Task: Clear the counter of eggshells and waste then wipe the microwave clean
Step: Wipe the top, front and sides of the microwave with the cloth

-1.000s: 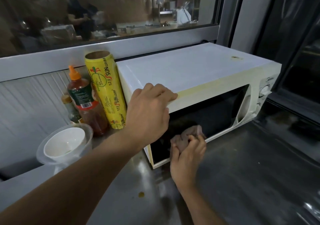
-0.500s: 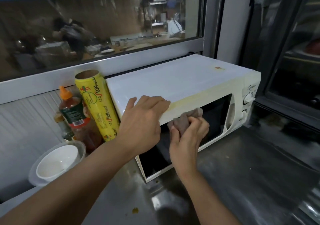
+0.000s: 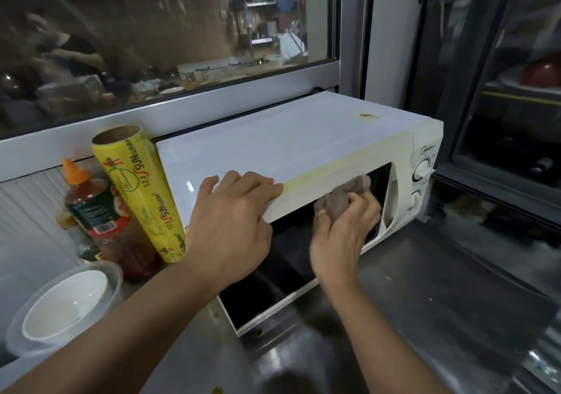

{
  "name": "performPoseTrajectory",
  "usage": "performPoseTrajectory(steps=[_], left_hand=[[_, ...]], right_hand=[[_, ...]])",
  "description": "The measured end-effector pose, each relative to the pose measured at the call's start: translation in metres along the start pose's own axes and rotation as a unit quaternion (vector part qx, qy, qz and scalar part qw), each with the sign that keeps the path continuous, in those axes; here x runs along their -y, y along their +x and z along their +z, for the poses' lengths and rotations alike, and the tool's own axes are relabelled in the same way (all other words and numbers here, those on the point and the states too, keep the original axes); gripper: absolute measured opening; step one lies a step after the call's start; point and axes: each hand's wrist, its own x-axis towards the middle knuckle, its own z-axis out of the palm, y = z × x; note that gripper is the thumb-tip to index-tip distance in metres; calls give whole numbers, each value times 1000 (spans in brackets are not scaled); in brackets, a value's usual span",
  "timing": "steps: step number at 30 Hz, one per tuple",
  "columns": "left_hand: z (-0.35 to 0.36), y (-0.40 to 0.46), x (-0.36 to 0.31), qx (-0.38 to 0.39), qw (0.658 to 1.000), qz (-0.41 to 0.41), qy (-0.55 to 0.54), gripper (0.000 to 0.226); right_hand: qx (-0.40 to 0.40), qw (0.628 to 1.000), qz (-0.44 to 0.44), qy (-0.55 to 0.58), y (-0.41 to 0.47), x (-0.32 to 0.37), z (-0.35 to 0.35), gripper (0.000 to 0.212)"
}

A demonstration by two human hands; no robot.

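two hands work on one big white microwave (image 3: 288, 147), which sits on the steel counter (image 3: 425, 302) at the far right, under the window. the left hand (image 3: 233, 220) rests on the near left top edge with straight fingers, holding nothing, only pressing down to keep the box steady. the right hand (image 3: 343, 236) has its fingers curled round a crumpled brownish cloth (image 3: 343, 196) and presses it on the upper right part of the dark door, near the handle.

left of the microwave stand a yellow roll of wrap (image 3: 136, 190), which leans on its side wall, then a sauce bottle (image 3: 91, 208) with an orange cap, and near them a white bowl (image 3: 66, 305) inside a clear plastic container (image 3: 115, 281). no eggshells show on the counter, only one small spot (image 3: 217, 390) at the near edge.

to do this step well, i think the left hand should keep the box from sliding while the cloth goes in overlapping strokes over the whole door, also the yellowed strip above it and the knobs.

against one second ago, the cloth has gone from the low middle of the door up and to the right; the left hand has stayed at the same place.
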Motion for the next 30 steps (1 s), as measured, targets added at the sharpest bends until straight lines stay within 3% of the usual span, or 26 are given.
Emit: performPoseTrajectory(steps=[5,10,14,20,22,30], left_hand=[[0,0,0,1,1000,3,5,53],[1,0,1,10,1000,1,-10,54],[1,-1,1,14,1000,0,-9,54],[1,-2,0,10,1000,-7,-6,53],[1,-1,-1,4,1000,-5,-3,54],[2,-2,0,-20,1000,11,8,50]], right_hand=[[0,999,52,0,41,-31,-11,43],[20,999,43,-20,48,-44,-14,40],[-10,998,55,-11,1,-17,3,39],[44,997,-9,70,-89,11,10,32],[51,997,-19,56,-74,-1,6,26],[44,998,52,-2,28,-60,-19,45]])
